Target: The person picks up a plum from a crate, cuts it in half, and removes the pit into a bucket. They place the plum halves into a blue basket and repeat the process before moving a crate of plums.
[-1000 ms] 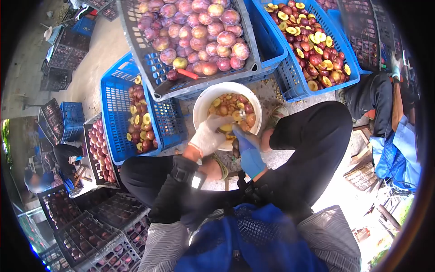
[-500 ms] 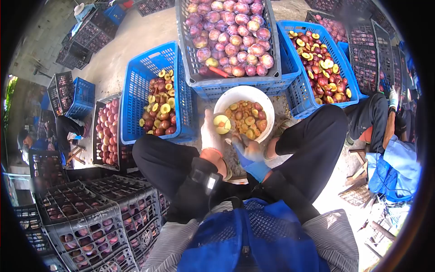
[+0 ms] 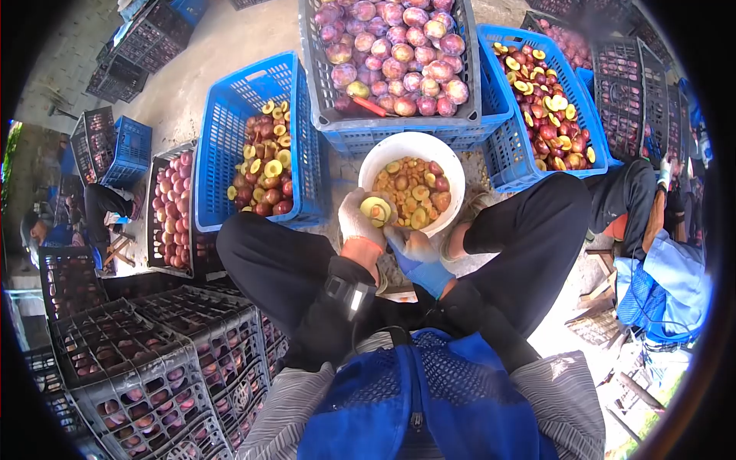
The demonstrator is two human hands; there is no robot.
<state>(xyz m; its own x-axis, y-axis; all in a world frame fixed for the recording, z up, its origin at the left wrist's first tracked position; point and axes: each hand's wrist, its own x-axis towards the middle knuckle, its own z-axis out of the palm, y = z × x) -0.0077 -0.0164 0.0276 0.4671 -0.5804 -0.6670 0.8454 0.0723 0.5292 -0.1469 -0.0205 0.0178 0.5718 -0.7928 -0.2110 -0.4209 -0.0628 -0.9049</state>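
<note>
My left hand (image 3: 359, 220), in a whitish glove, is closed around a cut plum (image 3: 376, 210) at the near left rim of a white bucket (image 3: 369, 170). The plum's yellow flesh faces up, with a brownish centre. Close beside it, my right hand (image 3: 418, 253) wears a blue-and-grey glove. Its fingers are curled together by the plum, and whatever they grip is hidden. Inside the bucket lie cut plum pieces (image 3: 414, 192) and brownish bits.
Blue crates of halved plums stand at left (image 3: 205, 153) and right (image 3: 498, 165). Ahead, a dark crate (image 3: 322, 116) of whole plums, with a red-handled tool (image 3: 369, 105) on top, rests on a blue crate. Stacked black crates (image 3: 146, 368) are lower left. A co-worker's leg (image 3: 625, 192) is at right.
My left fingers have gone from stretched up to curled around the cut plum. My right hand, blurred before, is now steadier and beside it. The view has shifted slightly.
</note>
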